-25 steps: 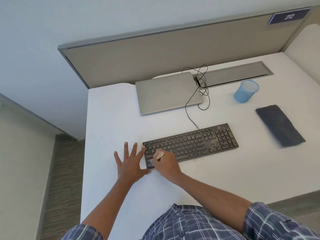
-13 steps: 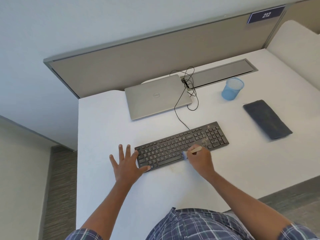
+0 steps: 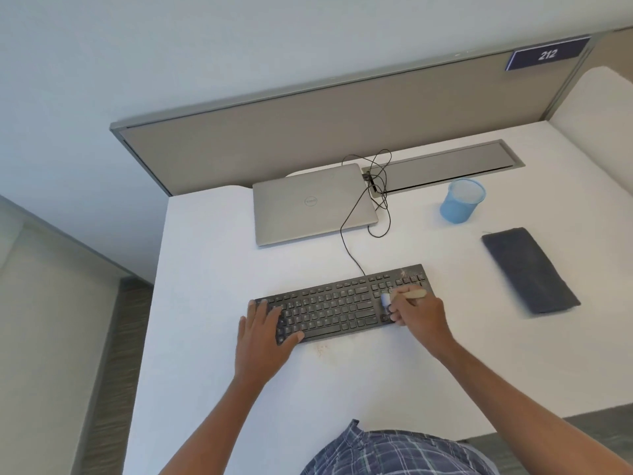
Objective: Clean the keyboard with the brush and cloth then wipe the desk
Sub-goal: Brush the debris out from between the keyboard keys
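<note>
Over the right end of the black keyboard (image 3: 335,310), the right hand (image 3: 419,318) curls round a small wooden-handled brush (image 3: 411,294), its pale bristles down on the keys. The left hand (image 3: 262,337) lies flat with straight fingers on the keyboard's left end. Pale dust (image 3: 411,270) speckles the keyboard's far right corner. Right of the keyboard, well apart, a folded dark grey cloth (image 3: 529,270) lies on the white surface (image 3: 376,389). Behind the keyboard sits a closed silver laptop (image 3: 313,204), and behind its right end a blue mesh cup (image 3: 462,202). A black cable (image 3: 346,241) runs from the keyboard's back edge toward the laptop.
</note>
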Demonstrator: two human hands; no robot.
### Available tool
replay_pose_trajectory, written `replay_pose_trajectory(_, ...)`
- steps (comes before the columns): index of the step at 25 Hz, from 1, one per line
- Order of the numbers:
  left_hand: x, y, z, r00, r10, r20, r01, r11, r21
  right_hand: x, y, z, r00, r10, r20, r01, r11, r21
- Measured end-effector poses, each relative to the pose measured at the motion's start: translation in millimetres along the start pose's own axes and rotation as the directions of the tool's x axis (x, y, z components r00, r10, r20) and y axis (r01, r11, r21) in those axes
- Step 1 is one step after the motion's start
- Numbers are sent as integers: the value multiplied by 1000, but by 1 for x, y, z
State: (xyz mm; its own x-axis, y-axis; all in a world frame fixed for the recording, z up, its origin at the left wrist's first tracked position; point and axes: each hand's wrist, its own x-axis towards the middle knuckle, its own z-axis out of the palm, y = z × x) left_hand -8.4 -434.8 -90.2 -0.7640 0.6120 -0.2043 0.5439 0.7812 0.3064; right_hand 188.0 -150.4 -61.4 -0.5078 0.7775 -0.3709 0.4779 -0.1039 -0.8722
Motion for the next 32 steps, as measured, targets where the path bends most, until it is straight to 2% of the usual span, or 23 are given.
replay_pose_trajectory(4,0,65,17,994,107,11,-105,985,-138,36,-26,1,990,-109,92,109,994,6)
replay_pose_trajectory(9,15,133,37,984,163,76,-159,985,-61,66,-29,8,945,-220,242,254,960,-117)
replay_pose_trajectory(12,31,153,44,981,158,114,-161,987,13,79,-17,0,930,-266,255,322,923,-211)
replay_pose_trajectory(17,48,169,45,964,113,242,-158,972,175,99,-3,-33,942,-226,246,297,905,-305)
replay_pose_trajectory(20,57,171,47,963,85,256,-140,970,201,110,-9,-49,947,-205,246,279,906,-320)
replay_pose_trajectory(25,68,178,41,967,113,227,-177,942,287,103,-29,-33,933,-174,314,225,965,-135)
replay_pose_trajectory(32,82,177,40,955,125,269,-220,906,361,110,-10,-45,947,-157,280,229,942,-246)
